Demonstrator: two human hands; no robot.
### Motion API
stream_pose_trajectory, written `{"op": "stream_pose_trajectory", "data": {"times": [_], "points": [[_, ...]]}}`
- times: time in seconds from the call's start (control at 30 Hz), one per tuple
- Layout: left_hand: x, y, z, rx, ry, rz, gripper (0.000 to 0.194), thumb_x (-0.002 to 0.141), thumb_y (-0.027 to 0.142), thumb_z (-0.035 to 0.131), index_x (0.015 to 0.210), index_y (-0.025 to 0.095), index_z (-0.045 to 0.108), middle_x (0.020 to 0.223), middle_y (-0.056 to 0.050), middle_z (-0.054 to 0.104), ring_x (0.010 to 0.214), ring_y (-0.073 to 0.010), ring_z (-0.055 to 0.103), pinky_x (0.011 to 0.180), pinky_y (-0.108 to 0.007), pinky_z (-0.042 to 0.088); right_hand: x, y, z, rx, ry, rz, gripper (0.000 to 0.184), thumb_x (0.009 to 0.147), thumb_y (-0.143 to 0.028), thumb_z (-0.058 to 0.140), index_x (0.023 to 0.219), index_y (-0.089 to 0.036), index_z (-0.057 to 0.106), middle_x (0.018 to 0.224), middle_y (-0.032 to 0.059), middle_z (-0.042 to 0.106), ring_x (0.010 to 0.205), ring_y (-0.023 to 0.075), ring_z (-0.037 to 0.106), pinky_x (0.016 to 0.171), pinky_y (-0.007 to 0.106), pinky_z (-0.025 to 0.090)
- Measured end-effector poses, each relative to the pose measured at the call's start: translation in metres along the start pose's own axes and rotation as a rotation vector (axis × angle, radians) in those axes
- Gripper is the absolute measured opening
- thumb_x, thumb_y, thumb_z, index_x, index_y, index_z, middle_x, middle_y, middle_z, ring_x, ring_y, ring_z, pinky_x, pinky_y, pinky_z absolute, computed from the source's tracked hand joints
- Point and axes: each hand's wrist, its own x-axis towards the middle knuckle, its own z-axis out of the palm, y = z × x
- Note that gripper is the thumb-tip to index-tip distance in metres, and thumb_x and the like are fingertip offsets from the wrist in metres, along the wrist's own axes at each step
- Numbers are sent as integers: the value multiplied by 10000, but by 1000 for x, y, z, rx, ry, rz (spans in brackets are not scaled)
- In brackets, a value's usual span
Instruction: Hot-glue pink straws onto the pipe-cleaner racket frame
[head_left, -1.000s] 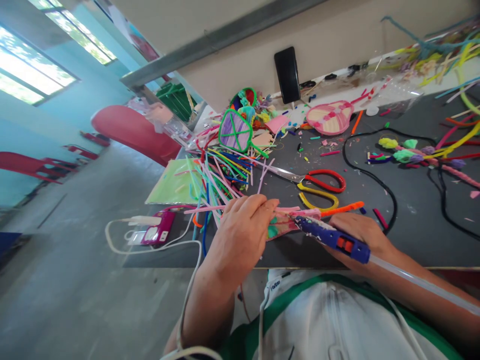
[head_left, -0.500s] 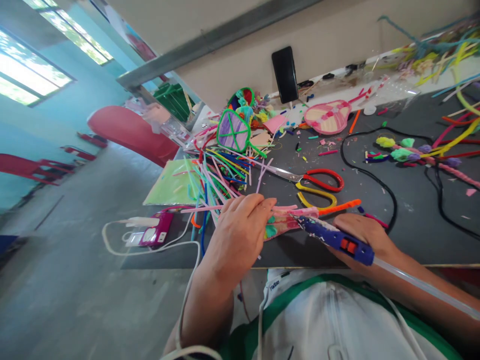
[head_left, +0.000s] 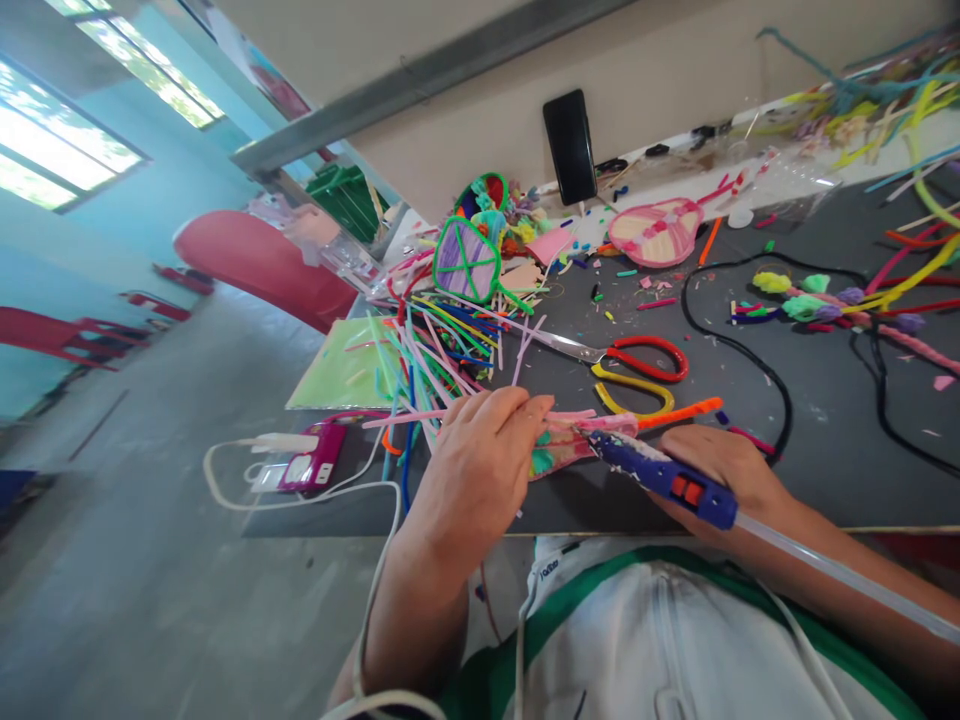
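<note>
My left hand (head_left: 480, 450) is closed on a pink craft piece (head_left: 562, 455) with green and yellow patches, near the table's front edge. Its palm hides part of the piece. Pink pipe cleaners (head_left: 405, 418) stick out to the left of that hand, and an orange pipe cleaner (head_left: 682, 412) extends from the right end of the piece. In my right hand (head_left: 720, 465) is a blue glue gun (head_left: 660, 475) with red switches and a long clear glue stick (head_left: 840, 570) at its back. The gun's nozzle meets the pink piece or hovers just over it; I cannot tell which.
Scissors (head_left: 637, 360) with red and yellow handles lie beyond the hands. Loose pipe cleaners (head_left: 450, 340) spread to their left. A phone (head_left: 570, 147) leans at the back. A black cord (head_left: 784, 390) curves across the right side. A purple power strip (head_left: 315, 460) with white cables sits front left.
The glue gun and my right hand have shifted slightly to the left along the pink piece. My left hand stays in place.
</note>
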Motion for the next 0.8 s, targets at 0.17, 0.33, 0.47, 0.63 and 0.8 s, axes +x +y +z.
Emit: {"op": "stream_pose_trajectory", "data": {"times": [0.17, 0.33, 0.47, 0.63, 0.8], "points": [[0, 1, -1, 1, -6, 0, 299, 969, 178, 436, 1204, 162, 620, 1074, -89, 642, 946, -223, 591, 837, -379, 465, -2, -1, -4, -31, -34, 30, 102, 774, -217, 633, 842, -223, 558, 783, 32, 652, 709, 195, 622, 654, 305, 462], [-1, 0, -2, -5, -19, -8, 296, 967, 178, 441, 1199, 166, 624, 1076, -90, 641, 949, -223, 592, 843, -379, 464, -3, 0, -7, 6, -27, 48, 81, 789, -212, 613, 800, -235, 537, 778, 43, 665, 717, 204, 639, 650, 307, 467], [-1, 0, -1, -4, -26, -8, 297, 966, 179, 446, 1199, 160, 629, 1072, -89, 638, 945, -225, 590, 844, -382, 462, -3, 0, -9, 9, -39, 58, 81, 809, -206, 590, 760, -228, 529, 724, 38, 641, 683, 194, 629, 622, 294, 447], [1, 0, -1, -13, -22, -10, 298, 964, 169, 446, 1193, 157, 637, 1067, -90, 638, 952, -227, 591, 849, -385, 463, -2, -3, -12, -10, -36, 57, 95, 806, -186, 582, 748, -226, 518, 712, 28, 631, 663, 182, 614, 616, 286, 438], [2, 0, -2, -20, -20, -12, 297, 964, 168, 447, 1191, 160, 637, 1053, -88, 638, 939, -221, 592, 839, -381, 468, 0, -5, -10, -5, -23, 34, 65, 796, -202, 595, 800, -223, 534, 749, 27, 628, 684, 178, 599, 624, 289, 445]]}}
